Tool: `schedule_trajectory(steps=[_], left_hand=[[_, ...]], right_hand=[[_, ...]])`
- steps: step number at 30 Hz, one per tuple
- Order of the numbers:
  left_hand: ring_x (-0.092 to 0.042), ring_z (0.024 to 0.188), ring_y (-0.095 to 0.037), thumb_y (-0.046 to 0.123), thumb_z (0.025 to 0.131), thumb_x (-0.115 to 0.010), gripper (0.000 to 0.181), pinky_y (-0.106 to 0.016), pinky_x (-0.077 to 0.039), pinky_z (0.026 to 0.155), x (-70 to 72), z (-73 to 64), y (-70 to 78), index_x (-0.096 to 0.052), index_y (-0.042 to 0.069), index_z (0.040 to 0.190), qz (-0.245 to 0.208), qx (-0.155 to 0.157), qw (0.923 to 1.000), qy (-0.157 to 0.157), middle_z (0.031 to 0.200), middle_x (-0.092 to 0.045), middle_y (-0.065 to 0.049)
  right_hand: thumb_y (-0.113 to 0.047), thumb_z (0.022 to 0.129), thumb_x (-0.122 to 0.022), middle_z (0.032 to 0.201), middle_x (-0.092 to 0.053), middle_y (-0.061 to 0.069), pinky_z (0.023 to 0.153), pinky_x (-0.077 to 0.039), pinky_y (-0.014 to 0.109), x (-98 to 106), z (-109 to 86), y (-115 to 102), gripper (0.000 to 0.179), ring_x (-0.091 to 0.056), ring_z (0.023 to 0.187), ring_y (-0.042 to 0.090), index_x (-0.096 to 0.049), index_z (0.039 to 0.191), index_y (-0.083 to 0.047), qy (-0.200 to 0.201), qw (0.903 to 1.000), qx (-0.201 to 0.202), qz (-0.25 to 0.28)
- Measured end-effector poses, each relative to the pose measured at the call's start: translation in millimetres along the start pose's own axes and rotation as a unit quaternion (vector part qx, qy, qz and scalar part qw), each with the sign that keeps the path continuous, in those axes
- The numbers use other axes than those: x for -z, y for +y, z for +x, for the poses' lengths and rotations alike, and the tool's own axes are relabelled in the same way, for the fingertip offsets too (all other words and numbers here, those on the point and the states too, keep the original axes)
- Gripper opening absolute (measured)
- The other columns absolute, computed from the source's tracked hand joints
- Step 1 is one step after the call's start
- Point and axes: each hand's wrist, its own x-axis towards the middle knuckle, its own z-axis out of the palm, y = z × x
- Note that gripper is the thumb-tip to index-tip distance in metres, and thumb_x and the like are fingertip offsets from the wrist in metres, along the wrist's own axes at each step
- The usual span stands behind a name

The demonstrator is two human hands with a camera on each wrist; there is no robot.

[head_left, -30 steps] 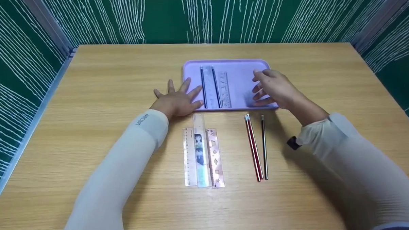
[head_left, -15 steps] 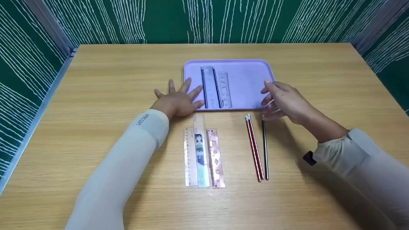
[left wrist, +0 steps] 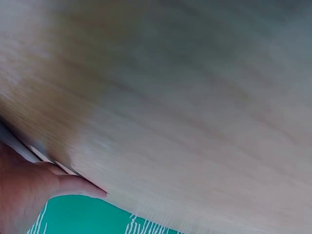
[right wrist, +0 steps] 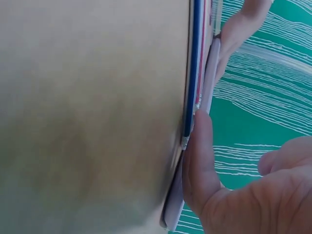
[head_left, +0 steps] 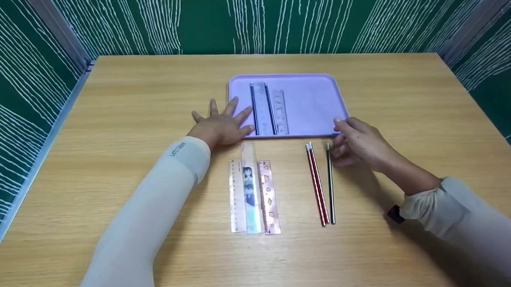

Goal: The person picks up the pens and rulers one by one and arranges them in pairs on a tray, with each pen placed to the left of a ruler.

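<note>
The left hand (head_left: pixel 223 127) lies spread over the tray's (head_left: pixel 311 103) corner; the right hand (head_left: pixel 361 144), loosely bent, gripping nothing, is beside the dark pencil (head_left: pixel 331 187) on the bench (head_left: pixel 151 87). A mid-length pinch should lift it level.

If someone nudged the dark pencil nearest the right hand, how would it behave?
The dark pencil would probably roll sideways, being slim and lying on the table. It looks straight, so likely stiff. Its shiny coat might slip.

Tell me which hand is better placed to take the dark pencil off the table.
Right hand, probably: it is beside the dark pencil, while the left hand is farther off, spread at the near left corner of the tray.
</note>
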Motion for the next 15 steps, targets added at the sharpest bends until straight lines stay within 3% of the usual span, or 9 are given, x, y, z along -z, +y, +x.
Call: schedule_trajectory(steps=[5, 9, 15], left_hand=[[0.023, 0.151, -0.053, 0.077, 0.097, -0.025, 0.069, -0.088, 0.012, 0.104, -0.7, -0.2, -0.1, 0.002, 0.057, 0.157, 0.000, 0.000, 1.0000, 0.002, 0.170, 0.023, 0.009], [0.023, 0.151, -0.053, 0.078, 0.097, -0.025, 0.069, -0.088, 0.012, 0.104, -1.3, 0.4, 0.0, 0.001, 0.057, 0.157, 0.001, 0.002, 1.0000, 0.002, 0.171, 0.022, 0.008], [0.024, 0.150, -0.052, 0.078, 0.096, -0.026, 0.070, -0.087, 0.014, 0.104, -0.5, 1.6, -0.1, 0.002, 0.058, 0.157, -0.004, 0.004, 1.0000, -0.002, 0.171, 0.023, 0.009]], right_hand=[[-0.066, 0.097, -0.052, 0.111, -0.057, 0.015, 0.078, -0.064, 0.046, -4, -7.7, 7, 0.073, -0.069, 0.085, 0.021, -0.045, 0.129, -0.002, 0.014, 0.9991, -0.004, -0.040], [-0.066, 0.091, -0.063, 0.113, -0.056, 0.017, 0.075, -0.065, 0.043, -8, -13.8, 12, 0.079, -0.068, 0.084, 0.022, -0.044, 0.132, -0.001, 0.018, 0.9972, 0.000, -0.073], [-0.041, 0.083, -0.085, 0.117, -0.052, 0.017, 0.073, -0.065, 0.040, -12, -20.8, 17, 0.084, -0.068, 0.084, 0.022, -0.038, 0.138, 0.002, 0.006, 0.9958, 0.017, -0.089]])
